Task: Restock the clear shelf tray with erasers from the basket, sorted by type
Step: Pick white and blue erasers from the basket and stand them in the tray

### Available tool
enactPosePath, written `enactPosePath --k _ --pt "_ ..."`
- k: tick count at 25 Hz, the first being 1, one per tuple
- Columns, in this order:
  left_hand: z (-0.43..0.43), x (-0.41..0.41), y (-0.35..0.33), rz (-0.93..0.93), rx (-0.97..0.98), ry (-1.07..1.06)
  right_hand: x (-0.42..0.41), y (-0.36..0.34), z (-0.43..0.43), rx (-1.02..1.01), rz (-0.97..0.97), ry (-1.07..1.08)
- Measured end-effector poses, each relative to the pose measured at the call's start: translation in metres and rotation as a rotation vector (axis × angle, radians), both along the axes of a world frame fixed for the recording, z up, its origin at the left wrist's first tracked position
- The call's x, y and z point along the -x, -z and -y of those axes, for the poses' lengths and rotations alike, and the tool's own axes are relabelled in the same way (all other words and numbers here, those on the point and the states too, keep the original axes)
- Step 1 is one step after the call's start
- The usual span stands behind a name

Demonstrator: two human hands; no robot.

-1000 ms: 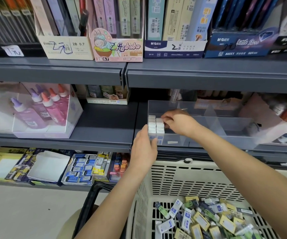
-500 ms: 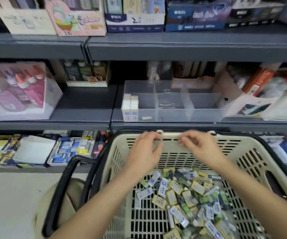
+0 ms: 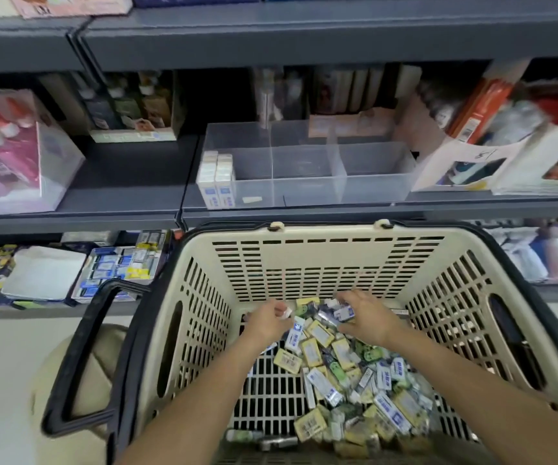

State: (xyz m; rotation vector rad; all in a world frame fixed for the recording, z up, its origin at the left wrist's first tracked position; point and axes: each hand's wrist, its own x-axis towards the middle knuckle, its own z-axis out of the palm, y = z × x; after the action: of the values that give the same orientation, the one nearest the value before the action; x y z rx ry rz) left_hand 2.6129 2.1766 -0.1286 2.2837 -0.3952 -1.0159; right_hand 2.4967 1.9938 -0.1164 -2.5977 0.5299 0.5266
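Your left fingers (image 3: 278, 306) curled, pinching a small white eraser (image 3: 287, 313), right fingers (image 3: 351, 297) curled round blue-white erasers (image 3: 344, 313) atop the basket (image 3: 304, 263) pile (image 3: 321, 335), bare slats (image 3: 270, 391) nearer left, clear tray (image 3: 371, 186) on the shelf (image 3: 120, 182) beyond the rim.

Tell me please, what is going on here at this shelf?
A person is picking erasers out of the basket. Both hands are down in the loose pile: the left hand pinches a small white eraser, the right hand grips a blue-labelled eraser. On the shelf, the clear tray has two rows of white erasers in its left compartment; the other two look unfilled.
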Motion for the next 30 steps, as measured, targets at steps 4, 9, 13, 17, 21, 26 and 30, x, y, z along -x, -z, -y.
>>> enactPosePath --k 4,9,13,17,21,26,30 --pt "0.001 0.005 0.011 0.102 -0.019 0.039 0.001 0.001 -0.001 0.012 -0.025 -0.05" --pt "-0.002 0.008 0.018 0.281 -0.143 0.129 0.0 -0.002 -0.003 -0.009 -0.01 0.004" --pt "-0.001 0.005 0.016 0.204 -0.243 0.152 0.003 -0.006 -0.004 0.012 -0.027 -0.02" --pt "0.001 0.0 0.004 0.042 -0.058 -0.013 0.002 -0.015 -0.005 0.099 -0.007 -0.008" --pt "0.005 -0.002 -0.009 -0.155 0.039 -0.161 -0.003 -0.019 -0.008 0.123 -0.053 0.005" --pt "-0.002 -0.009 -0.017 -0.182 0.094 -0.244 -0.004 -0.03 -0.004 -0.015 -0.005 0.106" --pt "-0.002 -0.008 -0.029 -0.395 0.321 -0.415 -0.002 -0.046 -0.005 -0.329 0.042 0.302"
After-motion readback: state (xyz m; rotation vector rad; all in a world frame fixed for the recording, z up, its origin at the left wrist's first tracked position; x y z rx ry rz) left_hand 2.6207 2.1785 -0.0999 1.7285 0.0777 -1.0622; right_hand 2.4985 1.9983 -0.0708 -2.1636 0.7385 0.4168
